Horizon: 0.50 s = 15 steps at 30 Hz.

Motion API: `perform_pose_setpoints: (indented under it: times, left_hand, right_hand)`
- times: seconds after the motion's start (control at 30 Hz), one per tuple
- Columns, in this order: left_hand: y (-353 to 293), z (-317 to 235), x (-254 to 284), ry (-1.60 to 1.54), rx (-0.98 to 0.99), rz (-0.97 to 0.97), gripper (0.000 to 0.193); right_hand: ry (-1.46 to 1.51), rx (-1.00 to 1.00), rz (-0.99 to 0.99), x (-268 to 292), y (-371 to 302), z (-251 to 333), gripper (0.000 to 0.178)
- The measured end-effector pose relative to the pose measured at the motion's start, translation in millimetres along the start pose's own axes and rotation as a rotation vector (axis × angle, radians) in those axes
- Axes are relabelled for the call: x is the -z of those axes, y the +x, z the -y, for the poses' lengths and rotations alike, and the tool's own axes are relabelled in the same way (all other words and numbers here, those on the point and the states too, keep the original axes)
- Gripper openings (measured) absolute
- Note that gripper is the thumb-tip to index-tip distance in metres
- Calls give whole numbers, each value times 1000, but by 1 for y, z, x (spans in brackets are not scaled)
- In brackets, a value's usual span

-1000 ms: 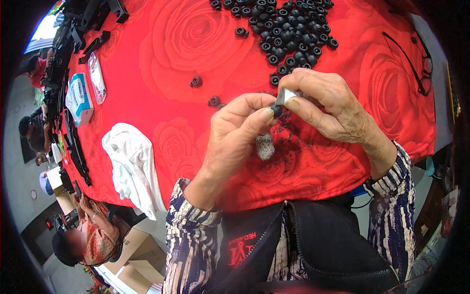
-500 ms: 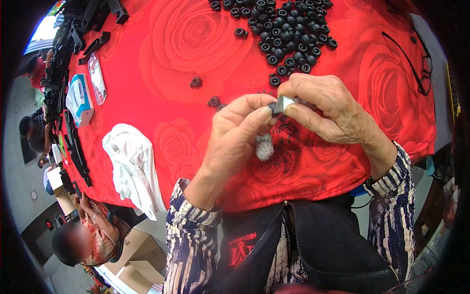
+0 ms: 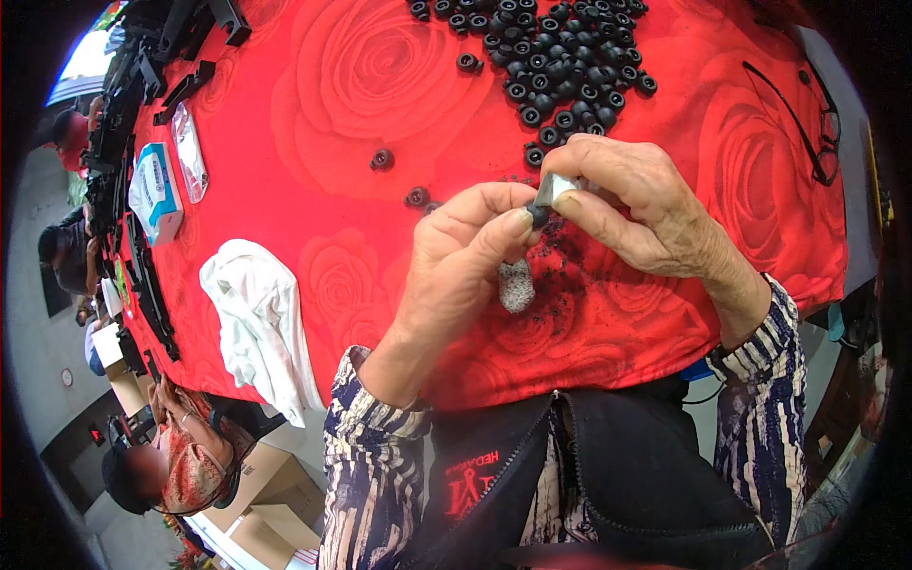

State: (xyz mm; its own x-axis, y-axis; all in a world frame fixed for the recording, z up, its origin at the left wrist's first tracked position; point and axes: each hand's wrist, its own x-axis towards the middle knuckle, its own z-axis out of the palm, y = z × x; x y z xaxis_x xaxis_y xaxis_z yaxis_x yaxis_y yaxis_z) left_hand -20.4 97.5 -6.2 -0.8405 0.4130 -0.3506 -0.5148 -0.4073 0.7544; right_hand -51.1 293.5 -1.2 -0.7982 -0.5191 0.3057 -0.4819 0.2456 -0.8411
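Note:
My left hand (image 3: 465, 242) pinches a small round black part (image 3: 538, 216) between thumb and forefinger. In my right hand (image 3: 646, 214) is a small flat metal blade (image 3: 556, 192), its grip end pale. The blade's edge is right by the black part; I cannot tell if they touch. Below my left fingers shows a grey speckled piece (image 3: 516, 287), perhaps a finger cover; its upper end is hidden. Black crumbs (image 3: 560, 271) lie scattered under my hands on the red rose-patterned cloth (image 3: 655, 328). Beyond lies a heap of similar black parts (image 3: 570, 71).
A few loose black parts (image 3: 382, 160) lie left of the heap. Further left are a white cloth (image 3: 252, 313), a blue-and-white tissue box (image 3: 157, 195) and long black pieces (image 3: 147, 275). Black-framed glasses (image 3: 817, 142) rest at the right. A co-worker (image 3: 190, 456) sits at lower left.
The blade has pulled slightly up and away from the black part, which now shows more of its rounded side. Both hands stay in nearly the same place.

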Motion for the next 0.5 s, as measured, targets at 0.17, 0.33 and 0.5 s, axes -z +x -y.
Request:
perform_pose_setpoints:
  times: [0.17, 0.33, 0.5]
  left_hand:
    - [-1, 0, -2, 10, 0, -27, 20]
    - [0, 2, -1, -12, 9, -21, 21]
    - [1, 3, -3, -38, 18, -28, 22]
  right_hand:
    - [0, -5, 0, 0, 0, 1, 16]
    - [2, 4, 24, 0, 0, -1, 15]
    - [6, 9, 79, 5, 1, -1, 15]
